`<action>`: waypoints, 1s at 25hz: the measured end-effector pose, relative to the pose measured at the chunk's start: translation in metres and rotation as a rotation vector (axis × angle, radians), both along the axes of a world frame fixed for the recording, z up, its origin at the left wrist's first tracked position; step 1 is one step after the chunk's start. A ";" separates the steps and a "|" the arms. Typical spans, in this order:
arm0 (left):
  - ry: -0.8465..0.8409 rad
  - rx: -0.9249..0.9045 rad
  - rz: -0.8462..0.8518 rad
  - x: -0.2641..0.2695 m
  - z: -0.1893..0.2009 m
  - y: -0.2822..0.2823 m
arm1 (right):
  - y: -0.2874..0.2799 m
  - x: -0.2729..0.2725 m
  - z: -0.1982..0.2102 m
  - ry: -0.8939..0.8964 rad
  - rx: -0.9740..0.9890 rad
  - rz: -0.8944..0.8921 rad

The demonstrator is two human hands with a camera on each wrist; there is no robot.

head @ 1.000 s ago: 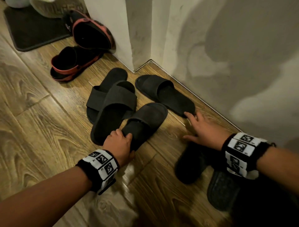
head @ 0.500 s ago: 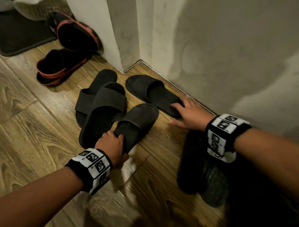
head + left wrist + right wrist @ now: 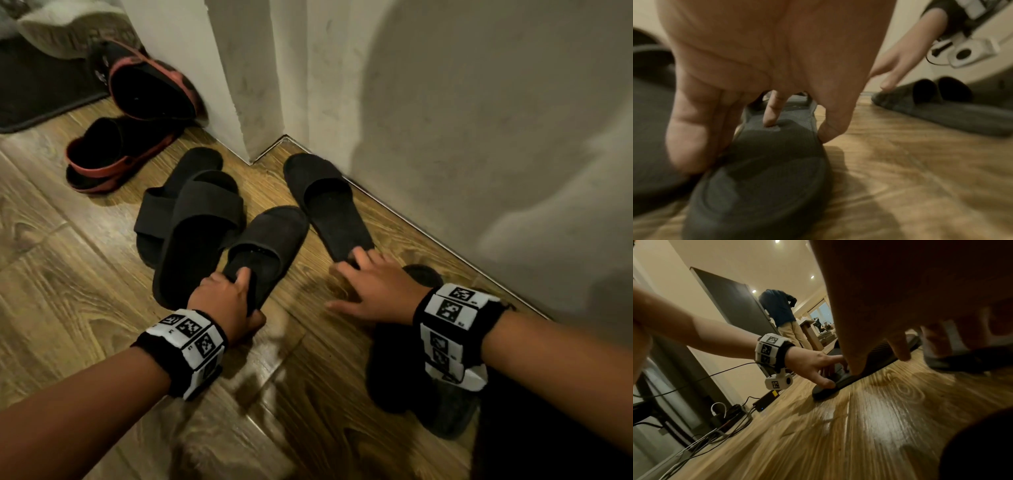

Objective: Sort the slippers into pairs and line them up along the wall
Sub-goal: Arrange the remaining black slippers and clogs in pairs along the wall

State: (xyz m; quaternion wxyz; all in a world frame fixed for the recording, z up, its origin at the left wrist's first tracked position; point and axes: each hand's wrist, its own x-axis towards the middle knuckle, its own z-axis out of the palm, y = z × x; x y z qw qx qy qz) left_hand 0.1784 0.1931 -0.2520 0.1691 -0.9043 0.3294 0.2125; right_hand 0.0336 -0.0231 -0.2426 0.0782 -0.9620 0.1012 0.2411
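Note:
My left hand (image 3: 239, 298) grips the heel of a dark fabric slipper (image 3: 274, 236), thumb on its right edge and index finger on the insole (image 3: 772, 112). Its mate (image 3: 325, 202) lies by the wall, toe toward the corner. My right hand (image 3: 366, 287) is spread flat, fingertips on that slipper's heel. Two black strap slides (image 3: 205, 219) overlap just left of the held slipper. A red-trimmed black pair (image 3: 113, 157) lies farther left. Two dark fuzzy slippers (image 3: 397, 377) sit under my right wrist.
The grey wall (image 3: 445, 137) runs along the right and juts out at a corner (image 3: 253, 150). A dark mat (image 3: 44, 102) lies at the far left. The floor is wood plank (image 3: 68, 308). In the right wrist view, cables (image 3: 715, 426) lie behind and a person (image 3: 783, 318) stands far off.
My right hand reached the wall slipper's heel and swung it away from the wall toward me. My left hand kept its hold, its index finger now on the insole.

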 end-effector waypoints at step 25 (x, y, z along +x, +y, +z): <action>-0.109 -0.151 -0.265 -0.006 -0.030 -0.032 | 0.063 -0.146 0.019 0.159 -0.009 0.179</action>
